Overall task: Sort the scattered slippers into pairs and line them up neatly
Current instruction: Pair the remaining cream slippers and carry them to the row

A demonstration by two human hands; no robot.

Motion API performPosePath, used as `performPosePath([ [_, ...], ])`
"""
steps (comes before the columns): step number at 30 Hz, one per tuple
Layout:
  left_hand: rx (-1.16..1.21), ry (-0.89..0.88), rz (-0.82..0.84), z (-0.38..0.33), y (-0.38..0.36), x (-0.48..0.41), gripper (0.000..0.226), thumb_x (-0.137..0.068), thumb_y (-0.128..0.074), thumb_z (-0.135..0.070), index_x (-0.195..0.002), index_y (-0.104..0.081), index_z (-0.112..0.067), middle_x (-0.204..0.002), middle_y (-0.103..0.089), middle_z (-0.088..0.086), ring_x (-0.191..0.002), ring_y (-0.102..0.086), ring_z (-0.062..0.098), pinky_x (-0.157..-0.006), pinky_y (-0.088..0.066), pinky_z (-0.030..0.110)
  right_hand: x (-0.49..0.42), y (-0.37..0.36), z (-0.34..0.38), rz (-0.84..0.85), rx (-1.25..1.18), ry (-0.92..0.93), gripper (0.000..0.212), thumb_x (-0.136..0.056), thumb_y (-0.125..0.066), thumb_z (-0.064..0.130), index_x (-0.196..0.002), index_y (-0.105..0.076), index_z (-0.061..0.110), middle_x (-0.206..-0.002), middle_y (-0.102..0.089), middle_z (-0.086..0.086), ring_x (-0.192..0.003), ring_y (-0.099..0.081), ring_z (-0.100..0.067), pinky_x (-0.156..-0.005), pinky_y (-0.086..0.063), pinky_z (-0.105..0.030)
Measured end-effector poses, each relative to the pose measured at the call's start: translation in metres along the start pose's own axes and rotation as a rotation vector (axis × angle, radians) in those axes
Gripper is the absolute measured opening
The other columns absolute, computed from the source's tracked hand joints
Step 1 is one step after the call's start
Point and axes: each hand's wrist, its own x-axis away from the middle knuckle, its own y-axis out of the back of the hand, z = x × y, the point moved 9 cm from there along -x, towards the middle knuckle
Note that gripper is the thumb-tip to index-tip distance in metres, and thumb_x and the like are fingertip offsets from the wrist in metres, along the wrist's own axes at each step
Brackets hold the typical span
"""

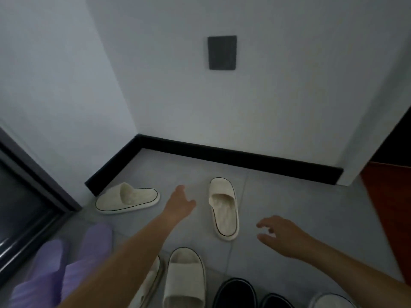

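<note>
While both hands hold nothing, the step now looks like gathering the two cream slippers with the thin black line round the edge, which seem to be a pair. The straight slipper (223, 207) lies a little way out from the black skirting board (222, 155), with its toe pointing at the board. The sideways slipper (127, 200) lies close to the skirting board's corner, turned side-on. The left hand (180, 203) is stretched out with loose, spread fingers between these two, touching neither. The right hand (280, 234) hovers on the other side of the straight slipper, a bit farther from the skirting board, its fingers loosely bent and apart. A good way is for the left hand to take the sideways slipper by its strap and turn it until its toe also points at the skirting board. Then the right hand can slide the straight slipper over so the two sit side by side, heels level. It helps to check that the toes curve toward each other. Farthest from the skirting board wait a plain cream slipper (185, 278), black slippers (235, 294) and blurry purple slippers (97, 243), so the pair should probably line up with them.
</note>
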Motion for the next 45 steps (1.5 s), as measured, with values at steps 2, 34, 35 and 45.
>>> performPosePath([
  [2, 0.018, 0.045, -0.087, 0.033, 0.024, -0.019, 0.064, -0.085, -0.061, -0.020, -0.140, -0.032, -0.005, -0.139, -0.044, 0.018, -0.125, -0.047, 0.029, -0.103, -0.040, 0.036, -0.033, -0.018, 0.023, 0.002, -0.032, -0.031, 0.044, -0.094, -0.049, 0.041, -0.134, -0.044, 0.023, -0.137, -0.045, -0.001, -0.121, -0.048, -0.014, -0.097, -0.034, -0.019],
  [34, 0.101, -0.089, -0.411, 0.125, 0.050, -0.095, 0.074, -0.058, -0.073, -0.036, -0.126, -0.046, -0.021, -0.122, -0.055, 0.011, -0.116, -0.048, 0.031, -0.098, -0.041, 0.034, -0.187, -0.084, 0.060, -0.154, 0.071, -0.159, 0.058, -0.089, -0.048, 0.012, -0.144, -0.029, 0.008, -0.149, -0.026, -0.014, -0.131, -0.031, -0.036, -0.108, -0.031, -0.041],
  [35, 0.113, -0.188, -0.285, 0.097, 0.025, -0.089, 0.077, -0.054, -0.069, -0.037, -0.126, -0.042, -0.029, -0.122, -0.052, 0.007, -0.116, -0.045, 0.028, -0.096, -0.038, 0.031, -0.179, -0.073, 0.059, -0.194, 0.058, -0.146, 0.057, -0.088, -0.048, 0.010, -0.143, -0.032, 0.006, -0.147, -0.029, -0.015, -0.129, -0.034, -0.036, -0.105, -0.034, -0.041],
  [45, -0.168, -0.306, 0.315, 0.042, -0.120, -0.027, 0.089, -0.073, -0.071, -0.048, -0.143, -0.026, -0.016, -0.136, -0.031, 0.011, -0.127, -0.038, 0.029, -0.107, -0.035, 0.038, -0.114, -0.034, 0.021, -0.273, -0.166, -0.240, 0.025, -0.084, -0.058, 0.025, -0.108, -0.061, 0.018, -0.110, -0.062, -0.009, -0.099, -0.059, -0.028, -0.085, -0.049, -0.039],
])
